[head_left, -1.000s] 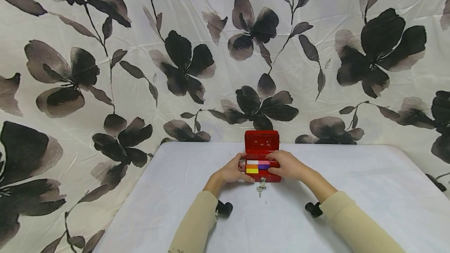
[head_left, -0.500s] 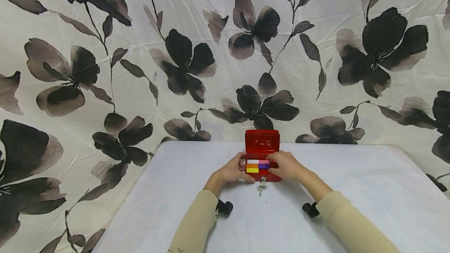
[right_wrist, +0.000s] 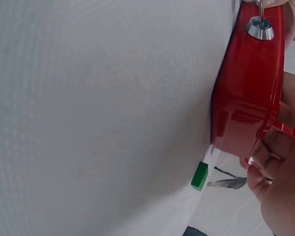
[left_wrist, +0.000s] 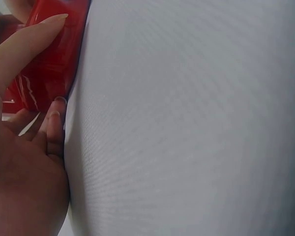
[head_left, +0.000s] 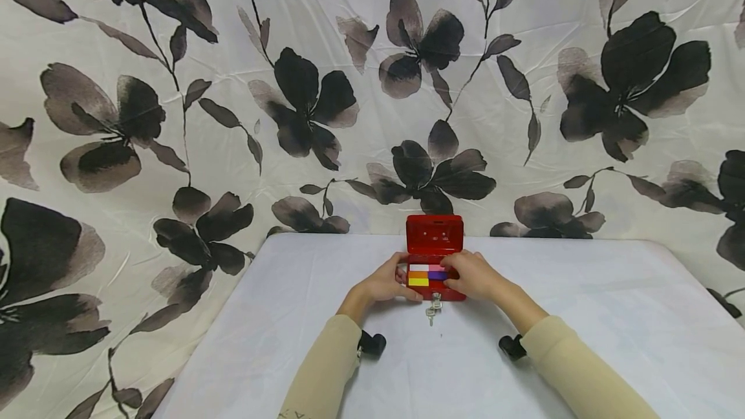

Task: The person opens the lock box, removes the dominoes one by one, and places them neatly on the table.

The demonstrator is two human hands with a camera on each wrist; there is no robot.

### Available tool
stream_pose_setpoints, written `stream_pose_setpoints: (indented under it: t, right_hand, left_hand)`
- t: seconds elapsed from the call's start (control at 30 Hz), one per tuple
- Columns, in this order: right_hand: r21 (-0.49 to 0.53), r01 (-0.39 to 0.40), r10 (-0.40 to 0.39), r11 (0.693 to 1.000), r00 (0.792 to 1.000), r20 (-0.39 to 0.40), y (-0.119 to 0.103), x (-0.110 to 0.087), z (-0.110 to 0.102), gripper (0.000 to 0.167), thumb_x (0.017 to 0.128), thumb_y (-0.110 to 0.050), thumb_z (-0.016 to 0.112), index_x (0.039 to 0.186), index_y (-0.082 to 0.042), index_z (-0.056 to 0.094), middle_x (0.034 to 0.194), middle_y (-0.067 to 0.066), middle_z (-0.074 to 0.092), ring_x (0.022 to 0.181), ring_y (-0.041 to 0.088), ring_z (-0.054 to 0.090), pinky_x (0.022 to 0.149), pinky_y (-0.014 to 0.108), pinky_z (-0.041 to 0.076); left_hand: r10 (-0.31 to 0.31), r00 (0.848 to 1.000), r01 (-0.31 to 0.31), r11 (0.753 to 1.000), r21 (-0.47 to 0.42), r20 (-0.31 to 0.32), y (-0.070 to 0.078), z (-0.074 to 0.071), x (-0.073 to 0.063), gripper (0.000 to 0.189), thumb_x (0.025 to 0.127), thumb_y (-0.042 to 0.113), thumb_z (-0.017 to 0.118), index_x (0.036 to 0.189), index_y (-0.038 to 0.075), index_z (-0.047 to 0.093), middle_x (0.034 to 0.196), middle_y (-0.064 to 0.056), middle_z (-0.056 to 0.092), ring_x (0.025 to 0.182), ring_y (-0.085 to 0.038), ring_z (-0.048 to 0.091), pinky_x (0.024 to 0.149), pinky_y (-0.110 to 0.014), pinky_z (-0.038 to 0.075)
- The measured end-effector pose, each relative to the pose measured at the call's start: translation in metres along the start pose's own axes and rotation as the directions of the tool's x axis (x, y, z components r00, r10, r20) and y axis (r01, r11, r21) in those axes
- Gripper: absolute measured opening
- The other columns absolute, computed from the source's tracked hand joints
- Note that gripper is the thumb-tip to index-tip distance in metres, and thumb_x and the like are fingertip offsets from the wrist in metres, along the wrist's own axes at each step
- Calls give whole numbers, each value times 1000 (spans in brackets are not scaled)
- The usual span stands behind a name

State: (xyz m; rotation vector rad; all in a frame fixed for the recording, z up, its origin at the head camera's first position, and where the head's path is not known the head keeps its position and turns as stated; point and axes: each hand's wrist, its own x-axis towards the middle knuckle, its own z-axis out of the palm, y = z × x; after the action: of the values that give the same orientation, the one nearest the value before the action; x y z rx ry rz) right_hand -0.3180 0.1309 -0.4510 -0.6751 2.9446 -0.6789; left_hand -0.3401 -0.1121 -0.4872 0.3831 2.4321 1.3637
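A red cash box [head_left: 435,236] stands on the white table with its lid up. Inside lie coloured blocks: white [head_left: 418,268], orange [head_left: 418,275], yellow [head_left: 418,282], pink [head_left: 436,268] and purple [head_left: 436,275]. My left hand [head_left: 385,280] grips the box's left side, thumb at the front wall and fingers at the side, also seen on the red wall [left_wrist: 54,64] in the left wrist view. My right hand [head_left: 474,275] reaches over the right rim, thumb and fingers bent beside the pink and purple blocks. Whether it pinches one is hidden.
Keys [head_left: 432,311] hang from the lock [right_wrist: 260,28] at the box's front. A green block [right_wrist: 200,176] lies on the table [head_left: 291,315] past the box in the right wrist view. Behind the table hangs a flower-patterned cloth [head_left: 326,18].
My right forearm has shifted slightly left and the right hand has edged inward over the blocks. The left hand and the box have stayed in place.
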Motion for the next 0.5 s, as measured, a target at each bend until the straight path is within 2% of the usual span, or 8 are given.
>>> stream_pose_setpoints:
  t: [0.3, 0.5]
  right_hand:
    - [8, -6, 6, 1000, 1000, 28, 3, 4, -1, 38, 86, -17, 83, 121, -6, 71, 108, 3, 72, 106, 24, 62, 99, 50, 44]
    - [17, -10, 9, 1000, 998, 58, 2, 6, -4, 38, 86, -17, 83, 121, -6, 72, 102, 1, 73, 99, 21, 63, 101, 53, 45]
  left_hand:
    - [-6, 1000, 6, 1000, -22, 7, -1, 0, 1, 93, 75, 26, 93, 151, 19, 39, 108, -7, 56, 104, -23, 52, 90, -35, 53]
    - [-9, 1000, 9, 999, -33, 11, -2, 0, 3, 93, 75, 26, 93, 150, 20, 40, 108, -8, 56, 104, -23, 52, 87, -34, 52]
